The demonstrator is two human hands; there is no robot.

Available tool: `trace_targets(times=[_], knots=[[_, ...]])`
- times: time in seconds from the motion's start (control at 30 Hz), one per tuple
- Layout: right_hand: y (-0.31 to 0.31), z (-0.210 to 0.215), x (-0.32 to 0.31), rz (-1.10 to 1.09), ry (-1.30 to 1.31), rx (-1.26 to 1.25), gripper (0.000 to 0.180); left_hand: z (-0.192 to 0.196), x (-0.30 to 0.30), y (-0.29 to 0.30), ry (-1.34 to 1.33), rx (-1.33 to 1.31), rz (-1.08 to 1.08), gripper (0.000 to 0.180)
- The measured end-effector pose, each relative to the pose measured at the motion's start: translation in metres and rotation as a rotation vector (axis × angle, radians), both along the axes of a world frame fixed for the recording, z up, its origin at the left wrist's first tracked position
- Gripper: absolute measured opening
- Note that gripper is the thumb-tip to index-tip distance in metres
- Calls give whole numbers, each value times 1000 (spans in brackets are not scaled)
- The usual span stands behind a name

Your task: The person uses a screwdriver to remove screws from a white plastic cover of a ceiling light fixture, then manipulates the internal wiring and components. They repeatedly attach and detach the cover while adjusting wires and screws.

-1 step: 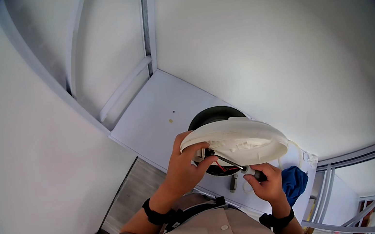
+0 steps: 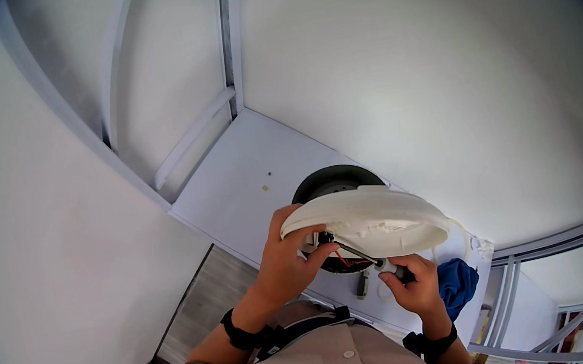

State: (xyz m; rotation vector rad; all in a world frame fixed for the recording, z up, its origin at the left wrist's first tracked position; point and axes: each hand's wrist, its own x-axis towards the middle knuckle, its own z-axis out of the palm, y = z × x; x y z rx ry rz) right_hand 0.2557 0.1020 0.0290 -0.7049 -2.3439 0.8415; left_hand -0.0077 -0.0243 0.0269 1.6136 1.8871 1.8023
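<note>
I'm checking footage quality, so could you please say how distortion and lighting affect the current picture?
In the head view, the left rail bends, corners go black; the wall dims toward upper right; the black part by the left hand lacks clear detail.

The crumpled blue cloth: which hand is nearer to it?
Right. The right hand, gripping the grey-and-black screwdriver, is just left of the crumpled blue cloth; the left hand is farther left, at the round white cover.

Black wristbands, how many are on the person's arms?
2. One black wristband is by the left hand, which holds the white cover; the other black wristband is by the right hand, which holds a screwdriver.
</note>
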Motion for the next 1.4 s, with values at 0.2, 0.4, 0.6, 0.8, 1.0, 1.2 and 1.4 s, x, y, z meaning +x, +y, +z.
trace_targets(times=[0.2,0.4,0.6,0.8,1.0,1.2,1.4], knots=[[2,3,9,40,-54,-190,32,5,6,0,39,-6,0,42],[1,-5,14,99,-39,-361,26,-1,8,-1,52,20,8,40],[-1,15,10,108,-103,-398,26,-2,7,-4,84,22,-21,41],[-6,22,8,98,-108,-449,20,4,8,-8,66,-34,-51,37],[-8,28,7,139,-178,-666,23,-1,11,-12,4,-90,-73,38],[-5,25,8,202,-199,-792,31,-3,16,-12,1,-40,12,38],[-3,21,9,219,-154,-930,38,-4,17,-13,-14,-22,5,40]])
